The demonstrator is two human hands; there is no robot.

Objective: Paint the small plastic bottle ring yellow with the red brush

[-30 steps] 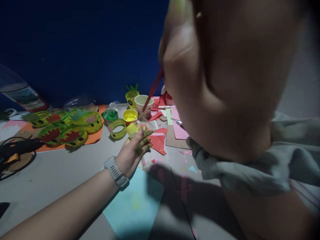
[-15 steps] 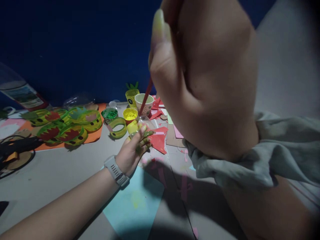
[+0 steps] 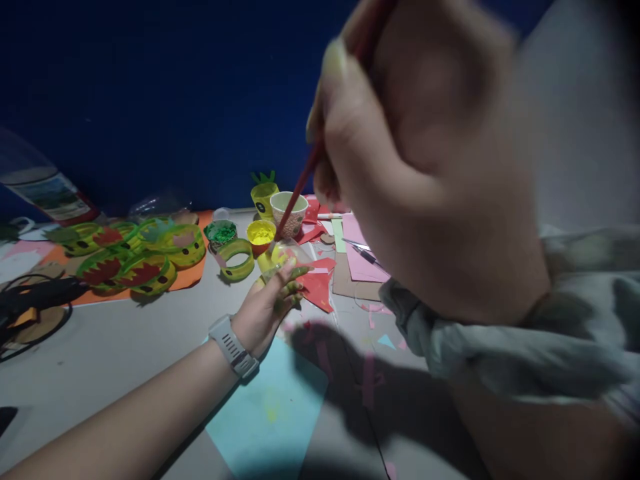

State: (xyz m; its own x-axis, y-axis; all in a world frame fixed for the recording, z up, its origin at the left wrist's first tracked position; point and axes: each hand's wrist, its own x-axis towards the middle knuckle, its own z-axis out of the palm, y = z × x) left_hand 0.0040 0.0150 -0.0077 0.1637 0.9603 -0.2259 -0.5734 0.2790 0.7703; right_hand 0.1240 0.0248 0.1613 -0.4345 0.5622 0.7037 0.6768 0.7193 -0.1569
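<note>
Clear plastic bottle (image 3: 53, 193), tilted and labelled, at the left edge of the frame; below it sits a black corded tool (image 3: 45, 295). Next come yellow-green rings (image 3: 184, 245), some with jagged red paper tops, clustered on orange paper (image 3: 193, 276), with thin clear plastic (image 3: 160, 202) behind them. Left of centre, a cup of green paint (image 3: 221, 231) stands behind a single yellow-green ring (image 3: 237, 271). Lower centre, a pale blue sheet (image 3: 260, 427) lies under the left forearm, which wears a grey watch (image 3: 233, 347). At mid-frame the left hand (image 3: 267, 297), fingers smeared green, grips a see-through piece partly painted yellow (image 3: 280, 255); its full shape is unclear. A cup of yellow paint (image 3: 261, 233), a pineapple-like cup (image 3: 265, 197) and a speckled paper cup (image 3: 291, 215) stand behind it. Just right lie red paper (image 3: 317, 287), then a pink sheet (image 3: 356, 265) with a pen (image 3: 367, 253). Filling the upper right, the blurred right hand (image 3: 420, 153) pinches a red-handled paintbrush (image 3: 302, 181), its tip at the see-through piece; contact cannot be told. A grey scrunchie (image 3: 490, 350) circles that wrist.
</note>
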